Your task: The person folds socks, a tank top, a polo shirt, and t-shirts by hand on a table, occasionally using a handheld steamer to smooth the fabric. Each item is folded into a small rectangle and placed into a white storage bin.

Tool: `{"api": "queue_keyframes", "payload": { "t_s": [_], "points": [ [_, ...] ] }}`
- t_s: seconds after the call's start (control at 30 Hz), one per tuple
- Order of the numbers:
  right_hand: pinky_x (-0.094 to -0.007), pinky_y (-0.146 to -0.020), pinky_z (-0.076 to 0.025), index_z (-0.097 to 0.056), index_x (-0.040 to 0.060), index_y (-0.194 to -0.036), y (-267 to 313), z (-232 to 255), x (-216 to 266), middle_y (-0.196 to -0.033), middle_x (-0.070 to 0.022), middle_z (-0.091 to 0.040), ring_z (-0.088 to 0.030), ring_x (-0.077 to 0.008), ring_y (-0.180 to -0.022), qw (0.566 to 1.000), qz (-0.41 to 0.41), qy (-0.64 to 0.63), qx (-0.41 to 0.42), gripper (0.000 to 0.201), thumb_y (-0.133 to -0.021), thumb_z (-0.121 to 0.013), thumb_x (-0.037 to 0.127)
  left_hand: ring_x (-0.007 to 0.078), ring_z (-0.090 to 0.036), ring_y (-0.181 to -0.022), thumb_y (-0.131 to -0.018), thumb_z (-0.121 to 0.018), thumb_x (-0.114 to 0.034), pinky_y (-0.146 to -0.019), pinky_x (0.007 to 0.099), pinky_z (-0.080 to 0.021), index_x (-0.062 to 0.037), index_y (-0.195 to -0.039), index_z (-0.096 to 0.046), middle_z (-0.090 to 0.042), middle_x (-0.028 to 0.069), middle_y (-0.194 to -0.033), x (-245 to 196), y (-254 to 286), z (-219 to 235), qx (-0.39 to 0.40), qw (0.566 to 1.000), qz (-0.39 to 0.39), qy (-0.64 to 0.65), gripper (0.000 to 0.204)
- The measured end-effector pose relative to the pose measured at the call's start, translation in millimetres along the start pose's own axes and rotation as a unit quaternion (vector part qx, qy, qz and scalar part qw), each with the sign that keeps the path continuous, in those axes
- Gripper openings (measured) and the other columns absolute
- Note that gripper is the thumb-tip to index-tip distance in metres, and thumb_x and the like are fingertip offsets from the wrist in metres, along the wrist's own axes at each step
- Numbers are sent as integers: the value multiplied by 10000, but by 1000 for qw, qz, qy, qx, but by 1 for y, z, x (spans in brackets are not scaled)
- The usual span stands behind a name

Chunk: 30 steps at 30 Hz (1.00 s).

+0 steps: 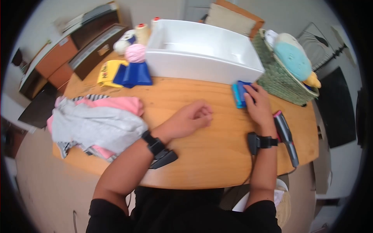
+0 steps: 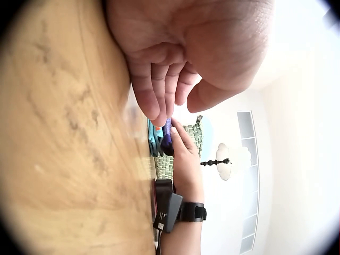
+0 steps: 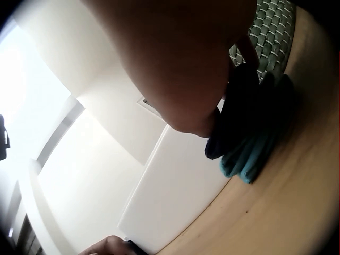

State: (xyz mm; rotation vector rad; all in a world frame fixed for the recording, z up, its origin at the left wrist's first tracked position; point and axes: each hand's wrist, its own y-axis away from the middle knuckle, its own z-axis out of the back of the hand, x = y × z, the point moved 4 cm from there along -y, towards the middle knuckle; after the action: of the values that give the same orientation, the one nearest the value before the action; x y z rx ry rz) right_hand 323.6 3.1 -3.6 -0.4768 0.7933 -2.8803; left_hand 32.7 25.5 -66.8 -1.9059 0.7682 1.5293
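Note:
My right hand (image 1: 259,106) is at the right side of the table, holding a folded navy cloth (image 3: 241,103) between thumb and fingers. Beneath that lies a folded teal cloth (image 1: 236,95), its edges showing beside the navy one in the right wrist view. Over the middle of the table is my left hand (image 1: 189,119), fingers loosely curled and nothing in them. The left wrist view shows this left hand (image 2: 180,58) from the palm side, close above the wood. A heap of grey and pink clothes (image 1: 97,122) lies left of my left forearm.
A white bin (image 1: 202,64) stands at the back, with a green woven basket (image 1: 279,83) of plush toys to its right. A hair styling tool (image 1: 286,134) lies beside my right wrist. Yellow and blue packets (image 1: 134,75) and pink yarn (image 1: 135,53) sit at the back left.

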Motion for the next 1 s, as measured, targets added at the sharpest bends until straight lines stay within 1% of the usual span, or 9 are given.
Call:
{"api": "queue_keyframes", "payload": {
  "t_s": [0.17,0.37,0.5,0.6,0.67,0.7,0.77,0.87,1.0],
  "points": [
    [-475,-1095,-461,-746,56,-1265,-4,7,14,-1305,-200,-669,-605,-394,-1231,1000,8,26,-9,316,-981,-684,181,116,-648,-1007,-1072,-649,-88,-904,279,-562,-28,-1252,-576,-639,37,-1109,-6,0,-5,26,999,-7,-21,203],
    [-457,-948,-503,-754,20,-1097,1,28,83,-1060,-166,-721,-666,-362,-1012,986,116,-113,-42,185,-950,-701,118,111,-638,-1054,-1070,-645,-82,-927,289,-551,-33,-1268,-580,-642,39,-1157,-16,5,-11,29,998,-9,-54,214],
    [-428,-830,-524,-763,16,-1032,15,-5,110,-880,-128,-718,-672,-329,-890,938,134,-295,122,142,-939,-707,107,110,-635,-1086,-1067,-663,-132,-935,308,-543,-47,-1290,-600,-641,23,-1181,-60,22,-16,27,989,-40,-141,247],
    [-422,-808,-535,-769,22,-1026,21,-19,116,-876,-130,-725,-676,-320,-881,916,141,-330,181,141,-942,-702,113,173,-657,-1080,-1039,-701,-196,-946,348,-543,-74,-1282,-636,-649,53,-1183,-99,44,3,-54,953,-41,-297,280],
    [-424,-808,-539,-771,25,-1031,23,-22,116,-895,-136,-733,-678,-319,-889,909,149,-336,195,146,-945,-698,119,283,-672,-1110,-1004,-726,-275,-977,408,-546,-93,-1281,-662,-655,125,-1224,-112,56,27,-159,807,-61,-565,338],
    [-428,-817,-543,-772,27,-1033,24,-23,115,-909,-138,-740,-680,-324,-898,911,150,-332,193,150,-951,-691,123,283,-672,-1110,-1004,-726,-275,-977,408,-546,-93,-1281,-662,-655,125,-1224,-115,59,35,-159,806,-60,-567,338],
    [-432,-827,-547,-773,30,-1036,24,-22,114,-924,-140,-747,-683,-330,-907,913,152,-326,190,154,-956,-684,127,379,-668,-1141,-976,-727,-335,-985,459,-545,-94,-1278,-676,-659,188,-1253,-115,64,56,-229,665,85,-706,389],
    [-438,-834,-550,-772,29,-1040,24,-22,112,-947,-138,-756,-685,-337,-924,917,145,-318,193,163,-965,-674,135,406,-672,-1163,-977,-703,-391,-975,489,-549,-75,-1320,-672,-665,210,-1285,-111,54,72,-217,639,171,-718,468],
    [-422,-810,-543,-768,25,-1040,23,-26,108,-941,-132,-745,-680,-324,-909,911,158,-332,184,151,-969,-682,126,421,-691,-1118,-982,-686,-398,-965,492,-553,-37,-1343,-666,-699,232,-1245,-113,44,76,-247,669,129,-689,512]
  ]
}}
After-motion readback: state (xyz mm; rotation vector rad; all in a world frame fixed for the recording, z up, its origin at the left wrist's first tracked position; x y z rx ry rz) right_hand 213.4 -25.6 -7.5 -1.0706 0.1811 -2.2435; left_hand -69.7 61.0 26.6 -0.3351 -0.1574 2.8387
